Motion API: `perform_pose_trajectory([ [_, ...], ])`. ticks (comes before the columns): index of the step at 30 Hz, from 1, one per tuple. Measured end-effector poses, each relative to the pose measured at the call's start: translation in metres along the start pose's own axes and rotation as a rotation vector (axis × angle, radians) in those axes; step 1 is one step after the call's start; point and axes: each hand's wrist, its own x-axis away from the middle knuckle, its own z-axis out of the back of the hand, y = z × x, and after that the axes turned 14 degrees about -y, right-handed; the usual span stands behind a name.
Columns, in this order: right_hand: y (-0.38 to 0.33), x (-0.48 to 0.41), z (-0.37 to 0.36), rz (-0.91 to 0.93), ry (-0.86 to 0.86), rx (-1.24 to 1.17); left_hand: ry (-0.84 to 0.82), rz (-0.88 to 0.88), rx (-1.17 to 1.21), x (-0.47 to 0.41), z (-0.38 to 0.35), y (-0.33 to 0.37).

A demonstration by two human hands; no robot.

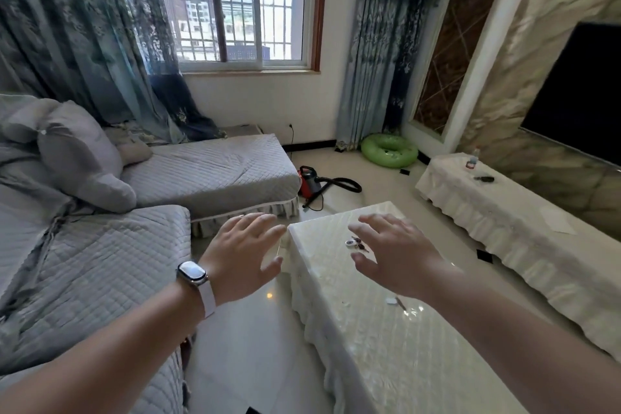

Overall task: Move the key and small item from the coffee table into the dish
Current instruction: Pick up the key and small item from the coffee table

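Note:
A coffee table [369, 346] with a cream cloth under glass runs from the middle of the view to the lower right. Near its far end lie a small white round item [350, 243] and dark keys [359, 244], touching each other. My right hand [396, 259] hovers open just right of them, fingers spread, holding nothing. My left hand [243, 259], with a watch on the wrist, is open over the floor left of the table's edge. A small white piece and a thin dark stick [396, 302] lie further along the table. I see no dish.
A grey quilted sofa [100, 262] with cushions fills the left. A red vacuum cleaner [309, 181] and a green swim ring [389, 149] lie on the floor beyond the table. A long cloth-covered TV bench [521, 228] stands at the right, under a dark screen.

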Motion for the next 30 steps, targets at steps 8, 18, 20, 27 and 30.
perform_pose_trajectory([
  [8,0.017,-0.061,-0.012,-0.095,0.006,-0.032,-0.005,-0.056,0.041,-0.064,-0.019,-0.045],
  [18,0.091,-0.147,-0.059,-0.157,-0.029,-0.1,-0.056,-0.127,0.022,-0.188,-0.05,-0.072],
  [20,0.112,-0.166,-0.064,-0.176,-0.025,-0.118,-0.085,-0.146,0.001,-0.219,-0.054,-0.079],
  [27,0.198,-0.206,-0.091,-0.266,-0.06,-0.161,-0.172,-0.242,-0.079,-0.339,-0.07,-0.078],
  [30,0.222,-0.22,-0.099,-0.269,-0.091,-0.135,-0.179,-0.286,-0.088,-0.381,-0.08,-0.069],
])
